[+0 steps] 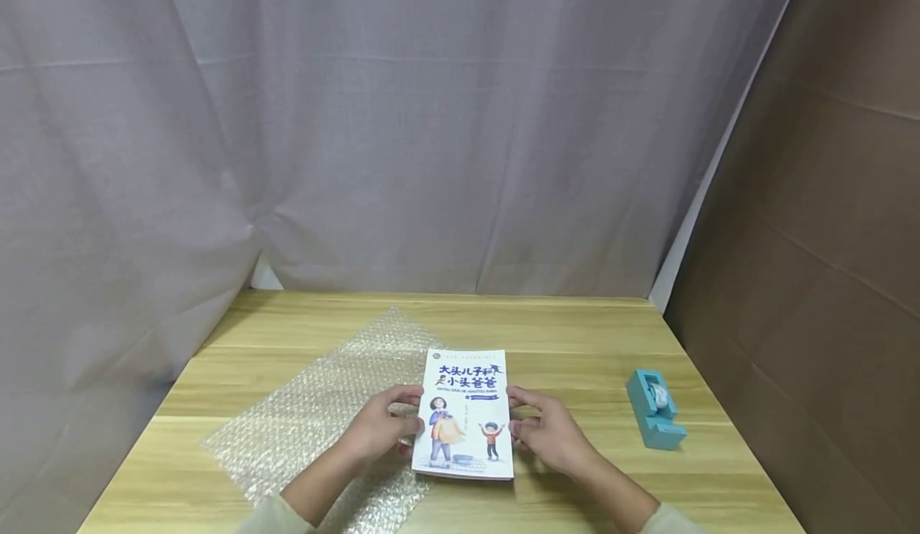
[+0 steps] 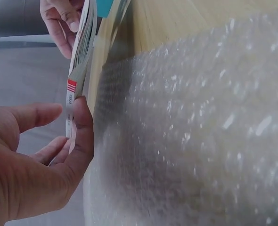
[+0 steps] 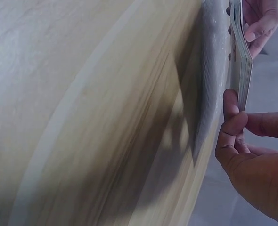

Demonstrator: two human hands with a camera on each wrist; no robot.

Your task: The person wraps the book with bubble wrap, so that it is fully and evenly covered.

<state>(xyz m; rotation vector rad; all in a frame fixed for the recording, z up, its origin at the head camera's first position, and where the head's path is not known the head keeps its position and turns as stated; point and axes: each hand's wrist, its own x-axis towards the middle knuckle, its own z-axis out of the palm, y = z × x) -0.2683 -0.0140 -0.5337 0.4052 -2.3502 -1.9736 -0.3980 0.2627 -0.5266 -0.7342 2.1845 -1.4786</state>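
Note:
A white paperback book (image 1: pixel 463 414) with a drawn cover and blue title faces up between my two hands, raised above the table. My left hand (image 1: pixel 381 425) grips its left edge, the spine side, as the left wrist view shows the spine (image 2: pixel 70 103) between thumb and fingers. Along the opposite edge my right hand (image 1: pixel 553 430) holds the page side (image 3: pixel 245 70), with fingers curled beneath. Under and left of the book lies a sheet of clear bubble wrap (image 1: pixel 309 406), flat on the table.
A turquoise tape dispenser (image 1: pixel 656 410) with a roll of clear tape stands at the right of the wooden table (image 1: pixel 575 326). Grey curtains (image 1: pixel 431 135) hang behind and to the left, a brown one (image 1: pixel 812 223) at the right.

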